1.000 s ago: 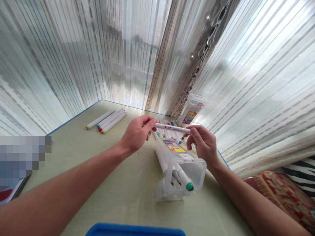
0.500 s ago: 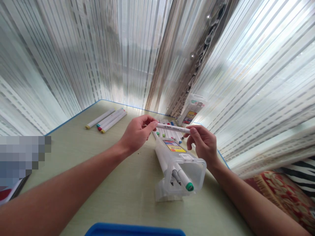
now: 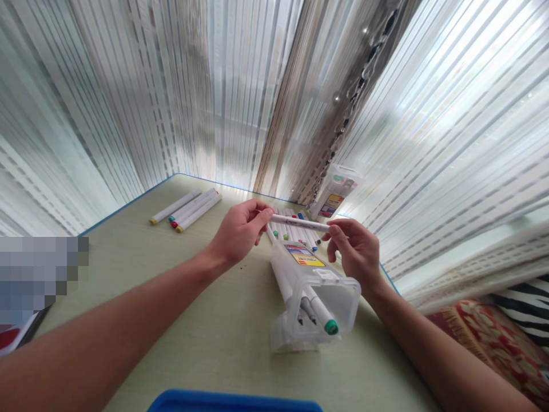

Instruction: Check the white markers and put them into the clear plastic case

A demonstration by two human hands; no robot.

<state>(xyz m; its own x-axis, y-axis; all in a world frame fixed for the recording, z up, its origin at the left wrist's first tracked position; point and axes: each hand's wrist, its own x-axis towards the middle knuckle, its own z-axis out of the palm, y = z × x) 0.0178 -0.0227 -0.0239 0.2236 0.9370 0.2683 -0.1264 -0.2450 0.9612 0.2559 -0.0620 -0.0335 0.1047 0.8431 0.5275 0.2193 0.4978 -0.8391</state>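
Note:
A white marker pen (image 3: 300, 222) with small dark print is held level above the table, one end in each hand. My left hand (image 3: 242, 232) pinches its left end between thumb and fingers. At the other end, my right hand (image 3: 354, 249) is closed on it the same way. Below lies a clear plastic marker case (image 3: 281, 280) on its side, its open mouth facing me and its lid hanging down. Inside it are a green-capped marker (image 3: 321, 312) and a few others with dark tips. Behind the held pen, several markers (image 3: 294, 232) lie in a row, partly hidden.
Several white markers (image 3: 193, 209) with coloured ends lie at the back left of the table (image 3: 206, 332). A second clear case (image 3: 334, 191) stands at the back right by the curtain (image 3: 231, 103). A blue object's edge (image 3: 235, 400) shows at the front.
The held marker has turned slightly, so its print shows less clearly. Both hands have stayed almost where they were, and the case has not moved.

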